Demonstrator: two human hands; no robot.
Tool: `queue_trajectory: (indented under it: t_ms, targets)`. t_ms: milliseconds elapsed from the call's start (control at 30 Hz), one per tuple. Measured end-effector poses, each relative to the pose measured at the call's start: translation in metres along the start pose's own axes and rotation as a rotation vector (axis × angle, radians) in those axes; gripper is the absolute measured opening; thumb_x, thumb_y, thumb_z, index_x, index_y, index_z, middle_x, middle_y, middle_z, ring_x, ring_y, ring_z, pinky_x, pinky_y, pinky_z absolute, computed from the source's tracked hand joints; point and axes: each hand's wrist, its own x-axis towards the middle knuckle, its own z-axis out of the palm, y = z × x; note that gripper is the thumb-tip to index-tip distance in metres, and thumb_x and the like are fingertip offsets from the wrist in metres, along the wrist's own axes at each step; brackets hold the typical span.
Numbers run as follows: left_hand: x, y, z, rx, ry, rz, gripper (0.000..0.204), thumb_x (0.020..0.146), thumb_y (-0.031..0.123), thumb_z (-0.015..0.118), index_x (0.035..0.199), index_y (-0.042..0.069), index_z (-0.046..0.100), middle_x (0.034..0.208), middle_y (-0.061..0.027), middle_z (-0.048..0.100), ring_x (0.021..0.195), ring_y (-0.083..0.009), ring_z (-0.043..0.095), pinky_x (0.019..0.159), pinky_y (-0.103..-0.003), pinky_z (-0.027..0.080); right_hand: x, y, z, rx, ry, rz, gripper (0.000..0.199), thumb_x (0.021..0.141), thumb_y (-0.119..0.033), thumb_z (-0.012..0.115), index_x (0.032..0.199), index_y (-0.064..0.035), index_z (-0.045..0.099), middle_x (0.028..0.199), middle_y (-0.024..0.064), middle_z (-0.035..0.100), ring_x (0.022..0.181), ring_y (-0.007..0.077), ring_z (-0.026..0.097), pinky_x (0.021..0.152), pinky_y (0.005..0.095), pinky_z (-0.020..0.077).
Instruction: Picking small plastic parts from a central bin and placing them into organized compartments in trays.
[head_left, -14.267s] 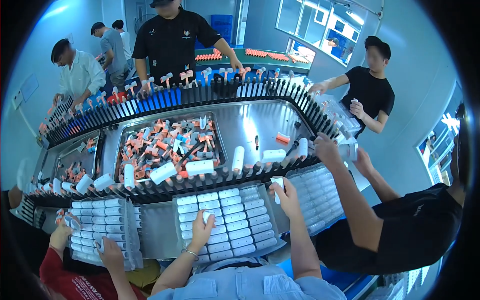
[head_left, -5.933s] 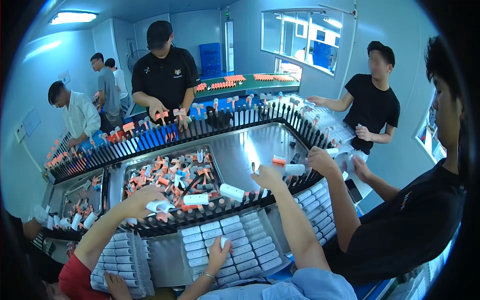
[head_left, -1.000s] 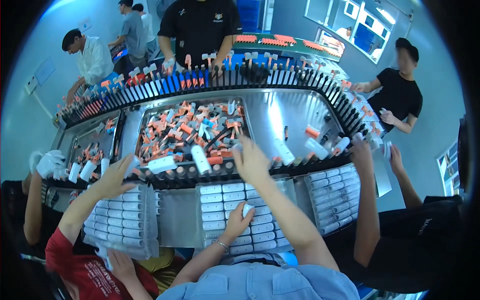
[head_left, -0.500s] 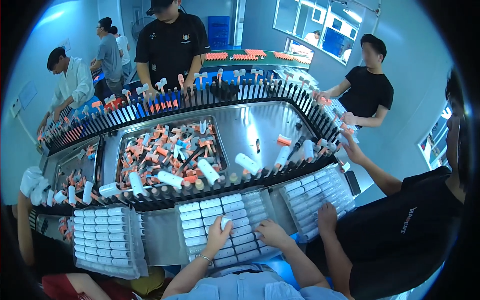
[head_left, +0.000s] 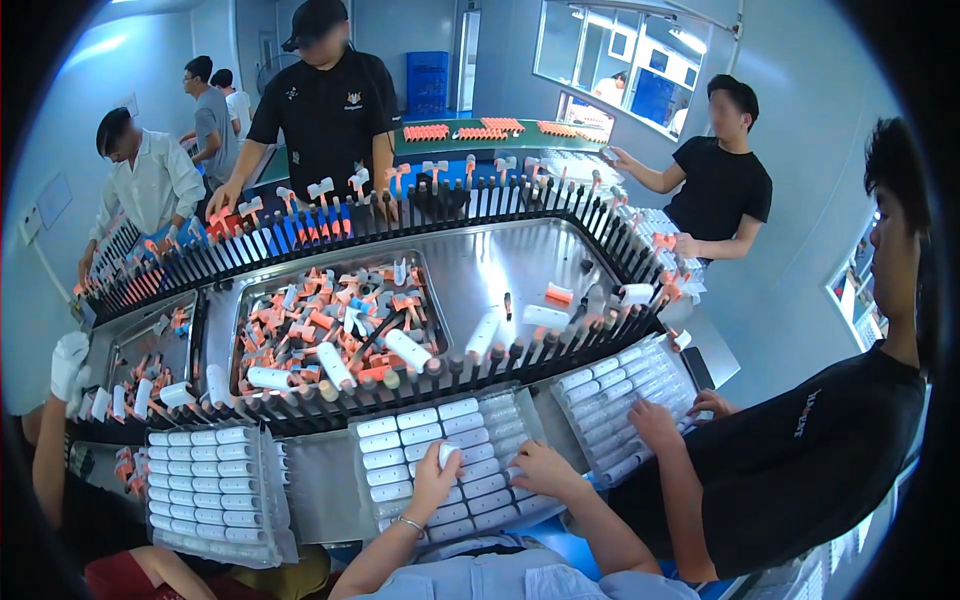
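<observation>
A clear plastic tray (head_left: 512, 408) lies in front of me, its left and middle columns filled with white curved covers (head_left: 421, 417). My left hand (head_left: 433, 478) is closed around a white cover (head_left: 449, 456), held just above the tray's middle. My right hand (head_left: 545, 472) rests at the tray's right side, fingers reaching over the edge of the filled columns. Those fingers look apart, with the tips touching or close to the covers; exactly what lies under them is hidden.
Beyond the tray runs a loop of black pegs (head_left: 445, 383), some carrying white covers (head_left: 408, 350). Inside it sits a metal bin (head_left: 440, 300) of orange and grey parts. More cover trays stand left (head_left: 275, 500) and right (head_left: 590, 440). A co-worker (head_left: 800, 470) is close on my right.
The white covers on the near pegs have moved left, while parts on the far side moved right. The right-hand co-worker's arm has dropped from the pegs to their tray. My hands stay nearly still.
</observation>
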Motion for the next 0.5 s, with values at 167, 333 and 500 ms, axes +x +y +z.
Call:
queue_trajectory:
  t_ms: [167, 333, 500]
  targets:
    - [-0.002, 0.001, -0.002, 0.022, 0.005, 0.002, 0.026, 0.087, 0.02, 0.057, 0.103, -0.001, 0.053, 0.073, -0.0077, 0.063, 0.061, -0.0137, 0.064, 0.055, -0.024, 0.049, 0.007, -0.008, -0.013, 0.215, 0.255, 0.114, 0.031, 0.084, -0.027, 0.058, 0.101, -0.0017, 0.057, 0.091, 0.0173, 0.059, 0.085, 0.029, 0.058, 0.077, 0.0377, 0.0463]
    - [-0.002, 0.001, -0.002, 0.011, 0.004, 0.011, 0.027, 0.087, 0.02, 0.057, 0.103, -0.001, 0.053, 0.073, -0.0076, 0.063, 0.06, -0.0139, 0.063, 0.055, -0.025, 0.049, 0.025, -0.013, -0.027, 0.834, 0.595, 0.363, 0.032, 0.093, -0.03, 0.045, 0.096, 0.0002, 0.052, 0.064, 0.0109, 0.058, 0.051, 0.0195, 0.058, 0.05, 0.0315, 0.0456]
    - [-0.001, 0.001, -0.002, 0.005, -0.004, 0.01, 0.027, 0.088, 0.02, 0.057, 0.104, -0.001, 0.052, 0.073, -0.0083, 0.064, 0.061, -0.0143, 0.064, 0.055, -0.025, 0.049, 0.039, 0.029, -0.057, 0.985, 0.812, 0.469, 0.039, 0.095, -0.038, 0.038, 0.097, -0.001, 0.05, 0.065, 0.0105, 0.055, 0.049, 0.0196, 0.057, 0.045, 0.0319, 0.0464]
